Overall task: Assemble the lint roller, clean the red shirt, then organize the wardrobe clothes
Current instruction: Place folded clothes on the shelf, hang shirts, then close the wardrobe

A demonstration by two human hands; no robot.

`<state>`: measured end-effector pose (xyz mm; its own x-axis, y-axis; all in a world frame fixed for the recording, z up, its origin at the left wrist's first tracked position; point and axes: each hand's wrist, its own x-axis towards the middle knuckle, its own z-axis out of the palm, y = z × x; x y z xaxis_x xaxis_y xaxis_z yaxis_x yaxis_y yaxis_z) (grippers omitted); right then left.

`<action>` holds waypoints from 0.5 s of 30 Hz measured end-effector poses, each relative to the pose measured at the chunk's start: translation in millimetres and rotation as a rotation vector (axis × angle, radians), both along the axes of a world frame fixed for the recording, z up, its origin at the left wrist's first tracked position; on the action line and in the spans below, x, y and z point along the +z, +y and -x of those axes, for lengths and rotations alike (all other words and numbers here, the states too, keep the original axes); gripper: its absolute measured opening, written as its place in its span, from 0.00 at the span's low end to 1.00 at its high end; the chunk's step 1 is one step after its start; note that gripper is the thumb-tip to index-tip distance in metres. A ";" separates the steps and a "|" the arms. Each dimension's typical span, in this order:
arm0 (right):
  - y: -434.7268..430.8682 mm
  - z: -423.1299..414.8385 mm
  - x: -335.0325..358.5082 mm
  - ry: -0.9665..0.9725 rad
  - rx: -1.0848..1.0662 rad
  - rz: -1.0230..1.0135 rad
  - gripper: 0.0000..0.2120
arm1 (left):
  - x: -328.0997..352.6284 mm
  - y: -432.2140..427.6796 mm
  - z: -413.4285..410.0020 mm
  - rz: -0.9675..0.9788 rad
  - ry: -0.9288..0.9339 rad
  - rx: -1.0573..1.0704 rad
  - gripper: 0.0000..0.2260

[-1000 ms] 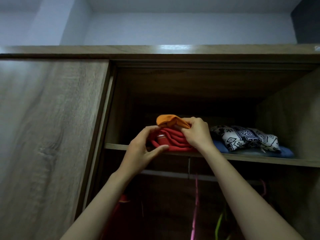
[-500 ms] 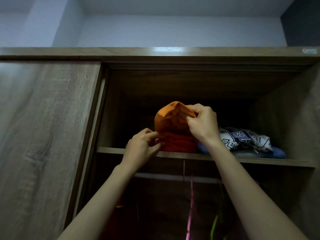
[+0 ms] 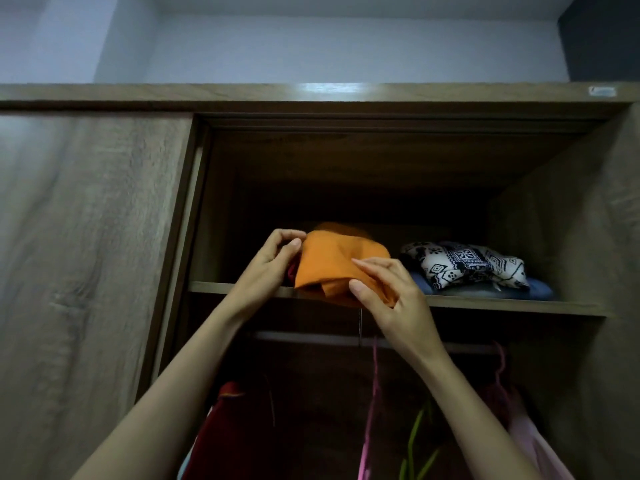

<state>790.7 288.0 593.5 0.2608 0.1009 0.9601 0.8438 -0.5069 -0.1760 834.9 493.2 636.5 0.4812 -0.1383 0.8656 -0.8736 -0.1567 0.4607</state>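
Observation:
An orange garment [image 3: 332,263] lies draped over the front of the wardrobe's upper shelf [image 3: 485,304], covering most of a red folded garment [image 3: 291,271], of which only a sliver shows at its left. My left hand [image 3: 273,261] pinches the orange cloth's upper left corner. My right hand [image 3: 388,289] pinches its lower right edge, just over the shelf lip. Both arms reach up from below.
A black-and-white patterned garment [image 3: 464,263] lies on a blue one [image 3: 540,292] at the shelf's right. Below, a rail [image 3: 311,337] carries pink [image 3: 375,382] and green hangers [image 3: 415,434] and a dark red garment [image 3: 235,427]. The sliding door [image 3: 86,254] closes the left side.
The orange garment, lifted above the red pile half a second ago, has come down and spread over it. My left hand moved from the red pile up to the orange cloth's corner.

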 end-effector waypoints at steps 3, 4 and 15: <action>-0.8 -0.6 -3.4 0.017 0.075 -0.026 0.24 | -2.9 -9.3 9.1 -0.050 -0.003 -0.005 0.15; -0.9 -2.0 -4.2 0.018 0.092 -0.035 0.22 | -3.0 -10.9 10.8 -0.064 0.001 0.000 0.16; -4.7 0.4 28.7 0.168 -0.229 0.015 0.18 | 0.8 -12.4 8.0 -0.246 -0.058 0.100 0.25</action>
<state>790.3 283.3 622.1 0.4337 0.0349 0.9004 0.6666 -0.6848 -0.2945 826.9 480.9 637.3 0.4536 -0.3022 0.8384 -0.8721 -0.3441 0.3478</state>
